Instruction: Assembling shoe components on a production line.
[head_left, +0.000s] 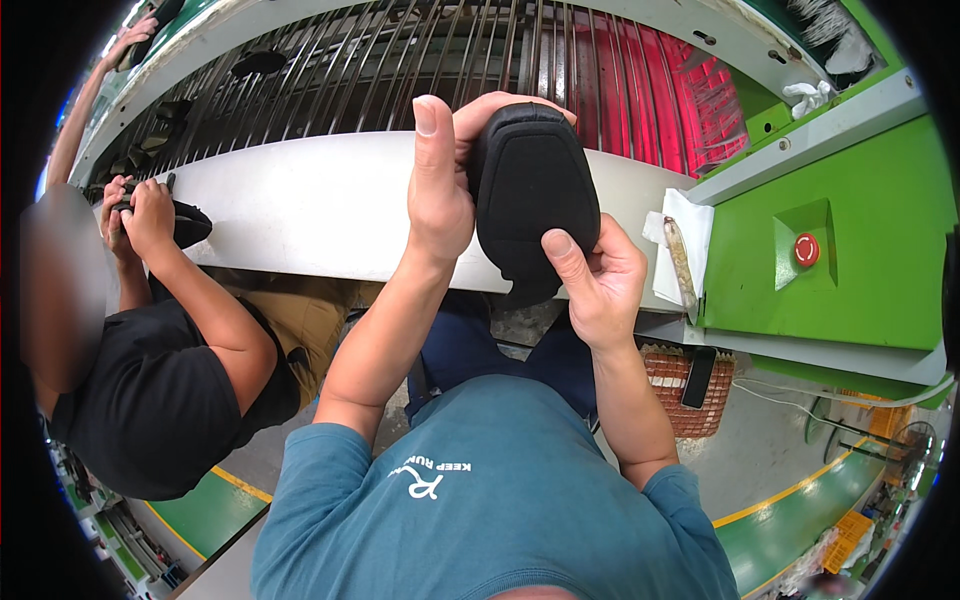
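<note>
Both of my hands hold up a black shoe upper [535, 185] above the edge of the white ledge, with its flat, seam-edged underside facing me. My left hand [445, 185] grips it from the far left, the thumb raised off it and the fingers wrapped behind, partly hidden. Around the lower right side is my right hand [605, 280], its thumb lying on the near part and its fingers curled behind. A loose black flap hangs from the upper's near end.
Beyond the white ledge [300, 205] runs a rod conveyor [400, 70], lit red at right. A co-worker [170, 370] at left handles another black shoe [190, 225]. On my right stand a green machine [860, 220] with a red button [807, 250], a stained brush-like stick [680, 265] and a woven basket [665, 385].
</note>
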